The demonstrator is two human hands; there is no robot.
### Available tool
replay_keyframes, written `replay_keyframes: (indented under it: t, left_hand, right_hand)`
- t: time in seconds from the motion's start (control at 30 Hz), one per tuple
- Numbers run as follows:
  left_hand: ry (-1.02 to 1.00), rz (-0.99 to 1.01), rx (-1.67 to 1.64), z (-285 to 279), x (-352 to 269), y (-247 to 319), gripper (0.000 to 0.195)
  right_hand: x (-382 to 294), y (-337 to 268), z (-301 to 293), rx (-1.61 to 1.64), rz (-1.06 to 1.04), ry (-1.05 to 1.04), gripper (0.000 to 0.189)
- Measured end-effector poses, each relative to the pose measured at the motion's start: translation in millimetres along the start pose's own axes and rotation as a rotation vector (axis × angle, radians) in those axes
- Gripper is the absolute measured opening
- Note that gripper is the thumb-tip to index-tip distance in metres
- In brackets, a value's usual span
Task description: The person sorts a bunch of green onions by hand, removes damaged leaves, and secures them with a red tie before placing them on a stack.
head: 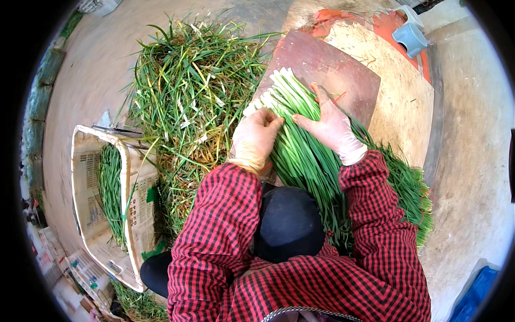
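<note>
A thick bunch of green leafy stalks with white ends, like garlic chives, lies across a dark reddish board, its leaves running down beside my knee. My left hand, in a thin pale glove, is at the left edge of the bunch near the white ends, thumb and fingertips pinched together; whether a stalk is between them is hard to see. My right hand, gloved too, rests on the bunch from the right with thumb and fingers spread. A red tie shows beside its wrist side on the board.
A large heap of loose leaves and trimmings lies left of the board. A white plastic crate with green stalks inside stands farther left. More tied green bunches lie right of my right arm. A blue-grey plastic stool is at upper right.
</note>
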State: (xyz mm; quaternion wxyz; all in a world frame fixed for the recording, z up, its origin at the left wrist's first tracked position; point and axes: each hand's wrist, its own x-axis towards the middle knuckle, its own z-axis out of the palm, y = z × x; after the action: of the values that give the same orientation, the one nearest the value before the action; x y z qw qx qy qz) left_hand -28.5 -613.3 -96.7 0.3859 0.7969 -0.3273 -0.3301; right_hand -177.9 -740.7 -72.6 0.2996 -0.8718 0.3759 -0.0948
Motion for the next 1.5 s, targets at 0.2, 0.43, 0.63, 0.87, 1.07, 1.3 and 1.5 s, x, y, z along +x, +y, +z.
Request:
replay_keyframes:
  t: [0.2,0.43,0.63,0.87,1.07,1.3,1.5]
  left_hand:
    - [-0.288,-0.205,-0.974,-45.8,-20.8,-2.0,0.016]
    - [0.460,-0.228,-1.275,-125.1,-80.0,-112.6,0.039]
    - [0.133,-0.435,-0.748,-63.2,-101.9,-84.7,0.047]
    - [0.065,0.067,-0.427,-33.3,-90.5,-66.3,0.037]
    - [-0.082,0.109,-0.333,-1.1,-80.9,-38.3,0.054]
    - [-0.059,0.184,-0.187,8.0,-74.9,-33.1,0.047]
    - [0.061,0.099,-0.135,-5.4,-91.0,-69.1,0.024]
  right_hand:
    - [0.7,6.6,-1.7,0.060,0.040,-0.037,0.096]
    - [-15.3,-33.5,-25.0,-0.215,0.016,-0.028,0.094]
    - [-22.7,-15.3,19.1,-0.239,-0.051,0.007,0.097]
    - [3.5,26.9,-16.6,0.134,0.088,-0.050,0.076]
    - [8.7,18.5,-13.0,-0.104,0.088,-0.211,0.096]
    - [-17.7,-5.1,18.3,-0.055,0.099,0.030,0.076]
    - [-14.4,47.4,-8.1,1.134,0.470,0.266,0.037]
